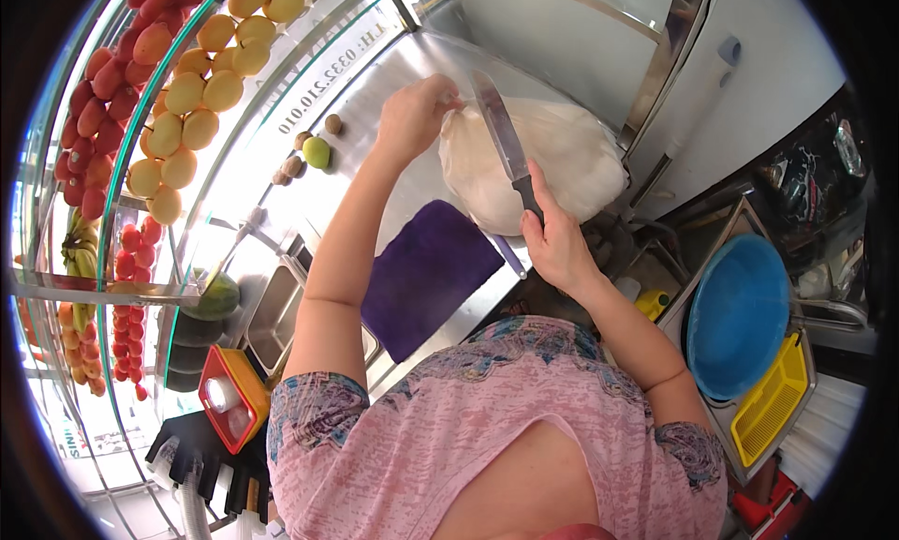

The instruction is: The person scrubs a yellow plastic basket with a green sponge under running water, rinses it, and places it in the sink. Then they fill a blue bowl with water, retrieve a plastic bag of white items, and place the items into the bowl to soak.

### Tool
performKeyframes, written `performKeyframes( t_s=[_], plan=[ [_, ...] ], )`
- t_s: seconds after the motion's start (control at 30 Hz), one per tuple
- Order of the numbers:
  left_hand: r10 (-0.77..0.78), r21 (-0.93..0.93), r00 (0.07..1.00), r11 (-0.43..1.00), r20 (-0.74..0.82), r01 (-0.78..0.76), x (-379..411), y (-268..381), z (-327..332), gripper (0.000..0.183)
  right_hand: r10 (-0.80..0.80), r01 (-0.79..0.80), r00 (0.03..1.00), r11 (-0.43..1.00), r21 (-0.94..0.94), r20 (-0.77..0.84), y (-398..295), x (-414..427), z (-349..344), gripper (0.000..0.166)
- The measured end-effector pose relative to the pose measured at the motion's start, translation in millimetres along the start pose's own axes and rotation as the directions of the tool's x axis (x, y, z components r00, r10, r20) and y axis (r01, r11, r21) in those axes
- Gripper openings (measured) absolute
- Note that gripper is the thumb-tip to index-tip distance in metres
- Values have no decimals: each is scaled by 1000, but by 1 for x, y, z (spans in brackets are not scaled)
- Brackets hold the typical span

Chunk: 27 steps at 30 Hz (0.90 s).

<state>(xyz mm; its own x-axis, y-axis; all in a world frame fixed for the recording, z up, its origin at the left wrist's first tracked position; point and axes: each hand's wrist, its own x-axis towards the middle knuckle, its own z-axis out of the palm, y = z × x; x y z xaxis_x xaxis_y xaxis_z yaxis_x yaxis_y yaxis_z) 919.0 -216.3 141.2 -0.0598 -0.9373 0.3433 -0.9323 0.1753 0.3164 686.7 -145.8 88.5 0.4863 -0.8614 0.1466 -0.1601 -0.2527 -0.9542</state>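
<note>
A large, pale, full plastic bag (562, 146) lies on the metal counter (365, 160). My left hand (420, 111) pinches the bag's gathered top at its upper left corner. In my right hand (558, 241) is a knife (502, 129) by its black handle; its long, broad blade lies over the bag in this view, pointing away from me. Whether the blade touches the bag I cannot tell. A purple cloth (432, 280) lies flat on the counter between my arms. Beside it, a slim lilac-handled tool (510, 257) rests near the counter's edge, partly under the bag.
A green fruit (317, 153) and several small brown nuts or fruits (333, 124) sit left of my left arm. Glass shelves with fruit (185, 92) curve along the left. Metal trays (274, 315) stand nearer. At right, a blue basin (739, 315) and yellow basket (769, 399) stand on a sink.
</note>
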Motion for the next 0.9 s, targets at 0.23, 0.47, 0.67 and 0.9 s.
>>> performKeyframes(
  t_s=[0.23, 0.47, 0.67, 0.9],
  plan=[
    [141, -23, 984, 989, -106, -144, 0, 1, 0, 11, 89, -100, 995, 961, 257, 54, 4, 45, 14, 62],
    [-36, -178, 973, 984, -227, -5, 3, -14, 6, 6, 134, -173, 983, 910, 376, 127, -6, 7, 35, 62],
    [28, -249, 971, 964, -238, -89, 4, 10, 6, 7, 156, -168, 986, 894, 415, 64, -10, 60, 28, 62],
    [-68, -349, 968, 937, -240, -21, 2, -1, 4, 4, 131, -182, 979, 912, 367, 157, -9, 14, 23, 62]
  ],
)
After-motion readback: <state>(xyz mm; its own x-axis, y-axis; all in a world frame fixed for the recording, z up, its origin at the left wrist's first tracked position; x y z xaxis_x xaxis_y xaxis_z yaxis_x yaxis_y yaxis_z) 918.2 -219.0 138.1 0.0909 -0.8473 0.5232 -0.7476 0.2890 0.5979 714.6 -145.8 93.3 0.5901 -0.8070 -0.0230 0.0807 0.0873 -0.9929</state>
